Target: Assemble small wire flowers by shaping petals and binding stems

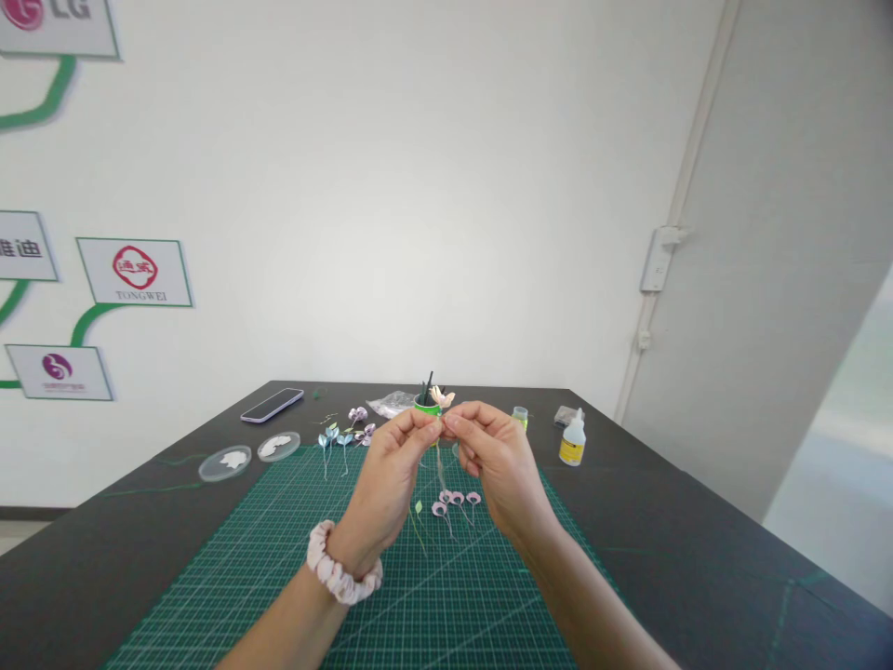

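Between my two hands stands a small pale pink and cream artificial flower (442,397), its bloom upright above my fingertips and its thin stem hanging below. My left hand (394,465), with a light scrunchie (341,569) round its wrist, pinches the stem between thumb and forefinger. Right beside it my right hand (499,461) pinches the same stem just under the bloom. Below them, several purple petals on wires (457,500) and a green leaf on a wire (419,509) lie on the green cutting mat (293,577).
Behind my hands are a green pot of dark tools (427,406) and a plastic bag (392,404). Blue flowers (335,437) lie left, with two dishes of white pieces (224,462) and a phone (272,406). A glue bottle (573,440) and a small jar (520,417) stand right.
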Action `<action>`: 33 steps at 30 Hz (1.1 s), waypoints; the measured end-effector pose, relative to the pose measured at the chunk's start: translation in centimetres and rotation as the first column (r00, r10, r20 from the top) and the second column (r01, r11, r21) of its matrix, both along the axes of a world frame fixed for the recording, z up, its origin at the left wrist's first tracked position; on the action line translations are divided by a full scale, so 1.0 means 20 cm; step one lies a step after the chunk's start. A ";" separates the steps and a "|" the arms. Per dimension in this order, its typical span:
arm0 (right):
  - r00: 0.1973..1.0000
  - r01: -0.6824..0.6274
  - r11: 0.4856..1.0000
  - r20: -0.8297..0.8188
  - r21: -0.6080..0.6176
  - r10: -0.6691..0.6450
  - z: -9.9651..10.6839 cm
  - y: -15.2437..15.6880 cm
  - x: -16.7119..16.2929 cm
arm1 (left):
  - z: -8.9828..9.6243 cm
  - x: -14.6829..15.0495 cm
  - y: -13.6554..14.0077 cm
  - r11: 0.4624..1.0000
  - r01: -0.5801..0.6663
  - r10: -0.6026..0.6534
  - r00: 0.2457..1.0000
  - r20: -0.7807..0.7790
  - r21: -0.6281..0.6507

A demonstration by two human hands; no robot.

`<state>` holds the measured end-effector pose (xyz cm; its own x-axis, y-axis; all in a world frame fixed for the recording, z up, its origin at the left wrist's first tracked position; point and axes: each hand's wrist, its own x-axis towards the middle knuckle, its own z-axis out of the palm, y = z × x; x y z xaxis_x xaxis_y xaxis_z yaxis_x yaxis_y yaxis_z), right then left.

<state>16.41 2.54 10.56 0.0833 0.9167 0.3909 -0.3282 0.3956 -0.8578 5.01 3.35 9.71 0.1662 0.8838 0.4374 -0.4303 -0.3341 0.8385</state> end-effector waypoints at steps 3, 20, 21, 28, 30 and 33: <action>1.000 -0.003 1.000 -0.005 0.005 0.003 0.02 0.02 -0.02 | 0.02 -0.01 0.01 1.000 -0.019 0.019 1.000 0.012 -0.004; 0.999 -0.028 1.000 -0.043 -0.015 0.027 0.00 0.08 -0.03 | -0.01 -0.03 0.06 1.000 0.009 -0.009 1.000 -0.026 0.007; 0.999 -0.031 0.999 -0.038 -0.016 0.031 0.00 0.08 -0.03 | -0.02 -0.02 0.06 1.000 0.016 -0.016 1.000 -0.021 0.006; 0.998 -0.055 0.998 -0.023 -0.018 0.054 -0.03 0.12 -0.02 | -0.02 -0.02 0.07 0.999 0.054 -0.054 0.998 -0.010 -0.005; 0.998 -0.054 0.998 -0.019 -0.019 0.054 -0.03 0.12 -0.02 | -0.02 -0.03 0.07 0.998 0.058 -0.058 0.998 -0.010 -0.005; 0.999 -0.049 0.998 -0.012 -0.024 0.049 -0.03 0.11 -0.02 | -0.02 -0.03 0.07 0.999 0.044 -0.044 0.999 -0.008 -0.008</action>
<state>15.96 4.74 10.03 0.0421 0.9289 0.3679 -0.3568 0.3580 -0.8629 4.41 4.70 9.27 0.2085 0.8787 0.4293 -0.4373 -0.3089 0.8446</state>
